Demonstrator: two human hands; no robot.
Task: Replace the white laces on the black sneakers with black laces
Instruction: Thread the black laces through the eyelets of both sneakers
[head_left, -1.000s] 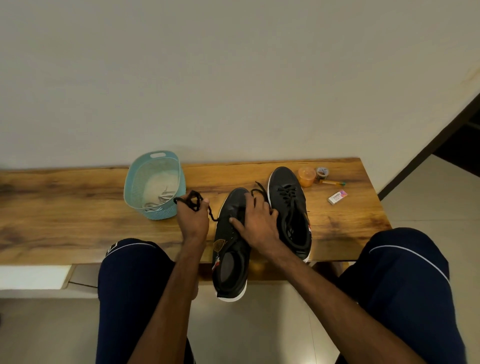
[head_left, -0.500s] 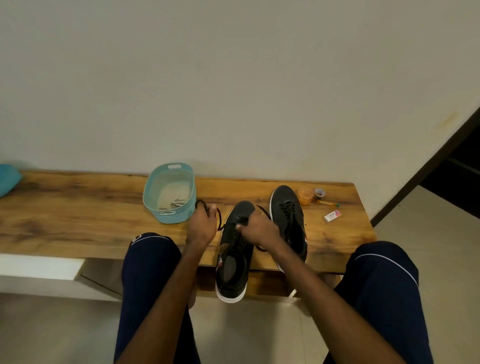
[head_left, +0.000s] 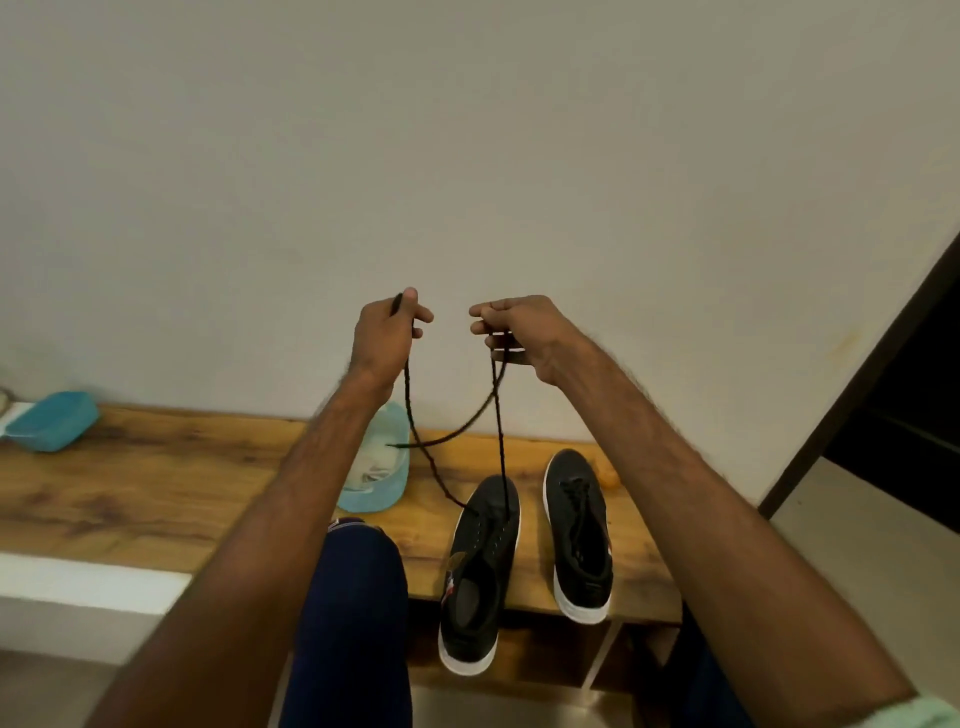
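Two black sneakers with white soles lie on the wooden bench. The left sneaker (head_left: 480, 566) has a black lace (head_left: 501, 431) running through its front eyelets, both strands pulled up taut. My left hand (head_left: 387, 335) pinches one strand high in front of the wall, the lace tip poking above my fingers. My right hand (head_left: 514, 330) grips the other strand at the same height, and a loose tail hangs off toward the left. The right sneaker (head_left: 579, 530) is laced in black and lies untouched.
A light blue basket (head_left: 382, 491) with white laces inside stands on the bench (head_left: 156, 483), partly behind my left forearm. A teal lidded box (head_left: 52, 421) sits at the far left. An orange item peeks out behind the right sneaker. My knees are below the bench edge.
Both hands rose from the left sneaker to well above the bench, drawing the two ends of the black lace up tight. The camera tilted upward.
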